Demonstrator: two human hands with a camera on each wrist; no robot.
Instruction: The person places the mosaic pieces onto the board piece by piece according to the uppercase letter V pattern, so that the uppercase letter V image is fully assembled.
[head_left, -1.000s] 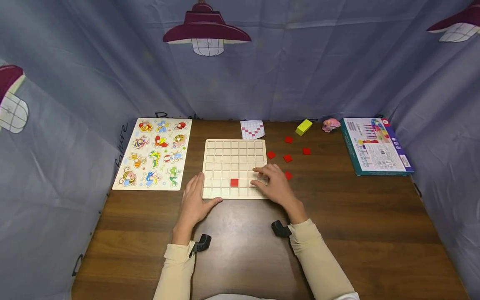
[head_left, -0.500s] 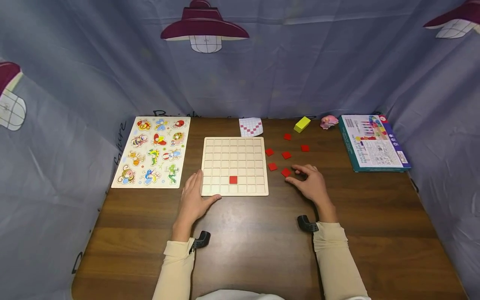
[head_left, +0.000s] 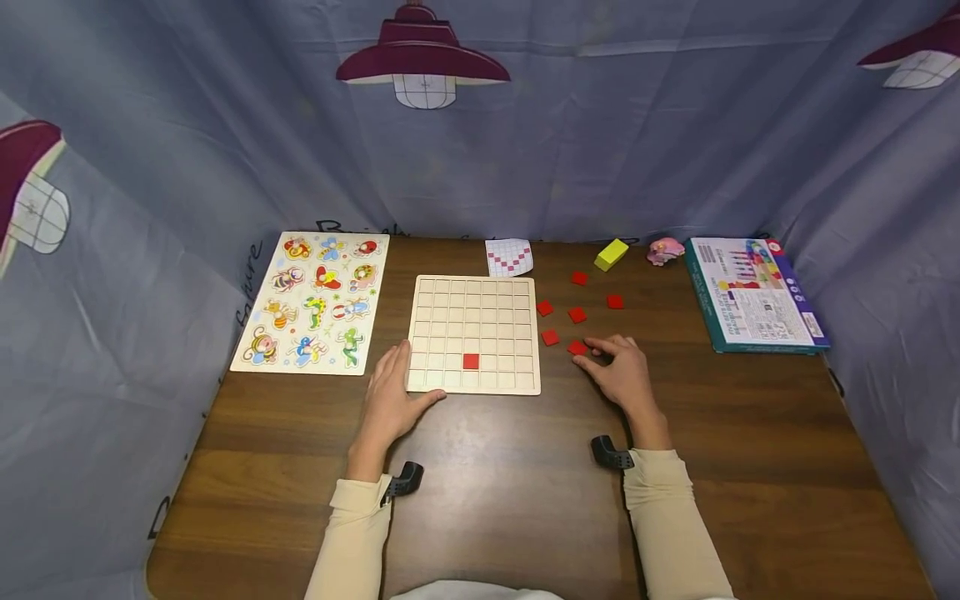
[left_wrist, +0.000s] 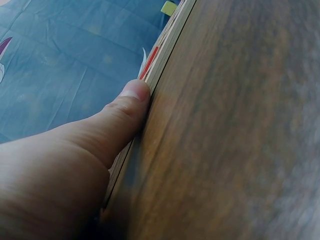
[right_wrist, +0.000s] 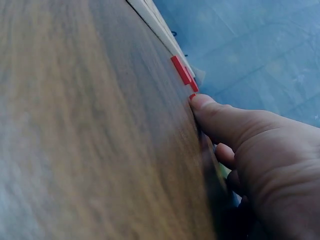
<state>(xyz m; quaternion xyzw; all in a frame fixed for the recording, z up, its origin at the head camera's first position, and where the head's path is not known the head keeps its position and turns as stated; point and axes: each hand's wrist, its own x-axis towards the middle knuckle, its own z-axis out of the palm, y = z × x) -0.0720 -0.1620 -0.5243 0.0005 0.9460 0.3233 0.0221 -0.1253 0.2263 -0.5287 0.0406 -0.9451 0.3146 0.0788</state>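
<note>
five loose tiles (head_left: 577, 315) lie near the right grip (head_left: 621, 371) and its red tile (head_left: 576, 348).

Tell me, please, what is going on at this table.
A person's left hand rests against the grid board at its near left corner, while the right hand appears to pinch a red tile on the table to the board's right. Five more tiles lie loose there; another tile sits in the grid. Behind the board, a card shows a V.
</note>
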